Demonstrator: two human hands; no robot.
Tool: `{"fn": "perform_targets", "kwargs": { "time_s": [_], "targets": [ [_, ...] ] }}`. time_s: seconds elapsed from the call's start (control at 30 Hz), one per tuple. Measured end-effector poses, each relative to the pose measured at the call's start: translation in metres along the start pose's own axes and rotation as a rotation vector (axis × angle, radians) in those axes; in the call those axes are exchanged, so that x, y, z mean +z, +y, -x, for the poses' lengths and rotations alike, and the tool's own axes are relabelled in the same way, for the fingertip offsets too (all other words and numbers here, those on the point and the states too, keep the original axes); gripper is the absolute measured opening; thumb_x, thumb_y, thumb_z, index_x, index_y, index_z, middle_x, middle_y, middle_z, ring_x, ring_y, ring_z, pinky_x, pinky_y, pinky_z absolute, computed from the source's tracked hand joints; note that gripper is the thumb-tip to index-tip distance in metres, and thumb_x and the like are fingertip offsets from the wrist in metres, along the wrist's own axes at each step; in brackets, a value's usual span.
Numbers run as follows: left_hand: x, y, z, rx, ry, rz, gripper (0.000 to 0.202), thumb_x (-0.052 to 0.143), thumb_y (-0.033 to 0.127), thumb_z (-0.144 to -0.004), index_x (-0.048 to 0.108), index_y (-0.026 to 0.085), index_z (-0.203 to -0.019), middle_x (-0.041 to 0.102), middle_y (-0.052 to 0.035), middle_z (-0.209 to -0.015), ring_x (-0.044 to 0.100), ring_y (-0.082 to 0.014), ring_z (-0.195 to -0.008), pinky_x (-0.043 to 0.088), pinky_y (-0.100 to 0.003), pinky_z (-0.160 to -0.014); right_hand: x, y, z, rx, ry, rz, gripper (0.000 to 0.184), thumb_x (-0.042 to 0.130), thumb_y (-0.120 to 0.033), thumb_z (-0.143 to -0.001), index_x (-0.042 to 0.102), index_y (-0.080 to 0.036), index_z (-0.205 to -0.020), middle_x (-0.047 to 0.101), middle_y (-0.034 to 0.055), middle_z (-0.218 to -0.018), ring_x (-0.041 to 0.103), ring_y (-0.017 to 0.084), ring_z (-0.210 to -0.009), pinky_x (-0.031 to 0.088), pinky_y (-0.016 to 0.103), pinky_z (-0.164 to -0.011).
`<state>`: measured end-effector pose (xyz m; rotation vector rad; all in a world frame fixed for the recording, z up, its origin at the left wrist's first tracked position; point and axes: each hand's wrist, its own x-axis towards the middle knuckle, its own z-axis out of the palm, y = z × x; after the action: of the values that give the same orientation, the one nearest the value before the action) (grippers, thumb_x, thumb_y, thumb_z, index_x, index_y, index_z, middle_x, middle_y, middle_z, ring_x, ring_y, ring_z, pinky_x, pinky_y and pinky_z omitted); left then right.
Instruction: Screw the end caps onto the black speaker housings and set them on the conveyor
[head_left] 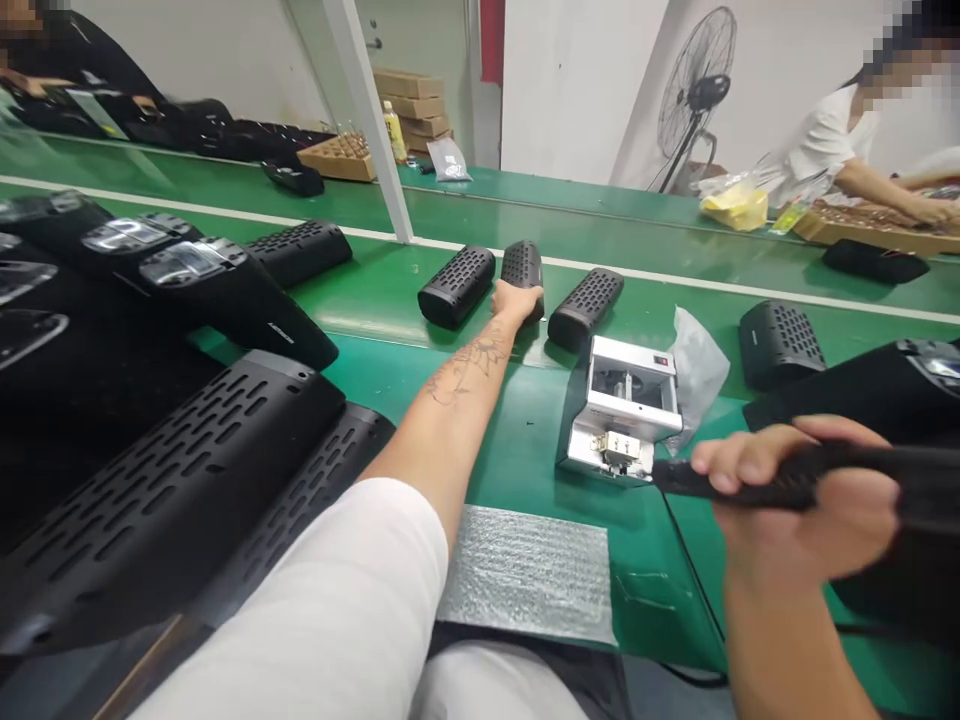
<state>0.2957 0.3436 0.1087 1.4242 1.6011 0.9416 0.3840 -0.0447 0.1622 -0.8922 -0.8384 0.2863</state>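
My left arm reaches far out over the green conveyor belt. My left hand is closed round the near end of the middle black perforated speaker shell. Two more shells lie either side of it, one to the left and one to the right. My right hand is closed on a black electric screwdriver, whose tip points at a small white screw feeder box.
Stacked black speaker shells fill the left side. A silver foam pad lies near the front edge. Another shell sits at the right. A person in white works across the belt, by a standing fan.
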Motion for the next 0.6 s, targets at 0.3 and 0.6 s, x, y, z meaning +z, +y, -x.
{"fn": "perform_targets", "kwargs": {
  "time_s": [0.3,0.6],
  "targets": [
    [-0.139,-0.050,0.126,0.355,0.039,0.391,0.092,0.100,0.041,-0.078,0.064,0.018,-0.159,0.072,-0.0128,-0.159,0.070,-0.0320,-0.146,0.057,-0.039,-0.126,0.025,0.044,-0.003,-0.035,-0.248,0.002,0.034,0.083,-0.047,-0.103,0.068,-0.016,-0.100,0.061,-0.0072,-0.068,0.060,0.009,-0.055,0.060,0.025,-0.060],
    [-0.278,-0.151,0.305,0.623,-0.298,0.199,0.102,0.097,0.044,-0.075,0.060,0.026,-0.169,0.071,-0.0094,-0.161,0.072,-0.0400,-0.146,0.062,-0.051,-0.125,0.028,0.039,0.009,-0.061,-0.241,0.093,0.034,0.082,-0.045,-0.104,0.069,-0.015,-0.095,0.063,-0.0059,-0.067,0.061,0.010,-0.054,0.059,0.025,-0.057]
  ]
}}
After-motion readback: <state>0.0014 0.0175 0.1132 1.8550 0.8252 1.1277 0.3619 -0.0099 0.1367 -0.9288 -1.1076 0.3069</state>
